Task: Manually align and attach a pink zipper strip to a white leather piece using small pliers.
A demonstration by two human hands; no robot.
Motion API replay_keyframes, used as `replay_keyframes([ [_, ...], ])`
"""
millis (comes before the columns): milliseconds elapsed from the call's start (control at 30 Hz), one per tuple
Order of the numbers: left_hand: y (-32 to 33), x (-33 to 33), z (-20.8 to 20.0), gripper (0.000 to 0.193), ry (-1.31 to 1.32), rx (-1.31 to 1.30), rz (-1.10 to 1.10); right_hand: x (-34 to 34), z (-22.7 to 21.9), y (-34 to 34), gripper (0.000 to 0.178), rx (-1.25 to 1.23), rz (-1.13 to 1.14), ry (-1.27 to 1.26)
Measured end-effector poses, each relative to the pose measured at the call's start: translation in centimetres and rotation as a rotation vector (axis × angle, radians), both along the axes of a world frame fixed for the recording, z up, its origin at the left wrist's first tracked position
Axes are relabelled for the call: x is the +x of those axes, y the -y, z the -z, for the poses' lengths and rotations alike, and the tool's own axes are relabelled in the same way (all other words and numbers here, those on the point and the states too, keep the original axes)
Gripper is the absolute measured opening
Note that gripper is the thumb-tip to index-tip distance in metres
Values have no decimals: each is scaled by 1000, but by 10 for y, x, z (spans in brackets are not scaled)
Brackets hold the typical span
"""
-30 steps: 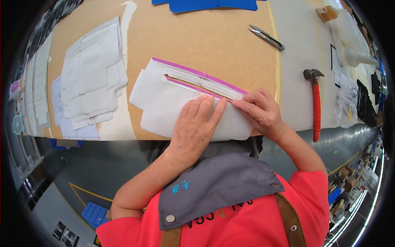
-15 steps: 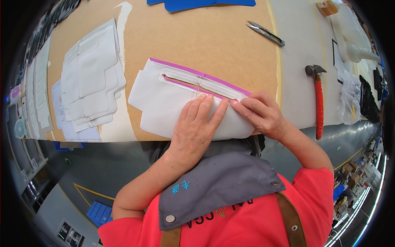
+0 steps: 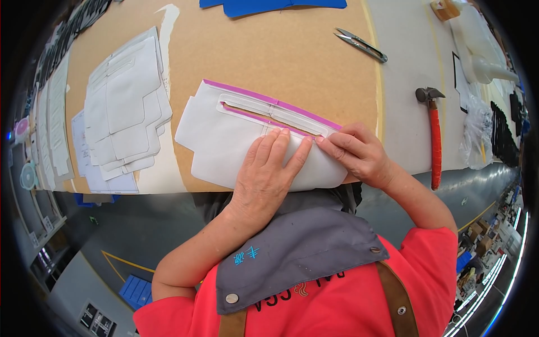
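Observation:
A white panel [image 3: 224,149] with stepped corners and purple edging lies at the table's front edge. A long slot cut through it is lined with the same purple material. My left hand [image 3: 268,171] rests on the panel with its fingers stretched out, their tips along the slot's lower edge. At the slot's right end, my right hand [image 3: 359,154] has thumb and fingers closed in a pinch on the panel's purple edge. What lies between those fingertips is mostly hidden.
Stacked white panels [image 3: 126,101] lie on the left of the table. Thread snips [image 3: 361,45] lie at the back right, and a red-handled hammer [image 3: 435,135] farther right, beside a clear plastic bag [image 3: 477,135]. Blue pieces [image 3: 269,5] sit at the far edge.
Both hands stay at the slot almost without moving. The right fingertips shift very slightly along the purple edge.

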State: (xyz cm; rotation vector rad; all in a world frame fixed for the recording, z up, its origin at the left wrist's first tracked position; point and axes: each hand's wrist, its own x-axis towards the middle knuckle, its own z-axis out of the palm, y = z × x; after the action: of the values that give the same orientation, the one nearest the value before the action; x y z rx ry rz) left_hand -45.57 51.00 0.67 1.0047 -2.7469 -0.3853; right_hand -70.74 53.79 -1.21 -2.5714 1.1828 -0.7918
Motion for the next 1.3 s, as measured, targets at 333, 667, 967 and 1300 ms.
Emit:
replay_keyframes([
  [333,-2,1,2,60,3,-6,12,-5,-2,-1,62,1,-35,-9],
  [667,-1,1,2,59,4,-8,6,-8,-2,0,62,-5,-56,-44],
  [967,-1,2,1,58,-35,33,8,-2,-1,0,63,57,-19,-37],
  [1300,-1,0,-5,61,-18,38,-9,-2,-2,-3,57,-16,-18,-25],
])
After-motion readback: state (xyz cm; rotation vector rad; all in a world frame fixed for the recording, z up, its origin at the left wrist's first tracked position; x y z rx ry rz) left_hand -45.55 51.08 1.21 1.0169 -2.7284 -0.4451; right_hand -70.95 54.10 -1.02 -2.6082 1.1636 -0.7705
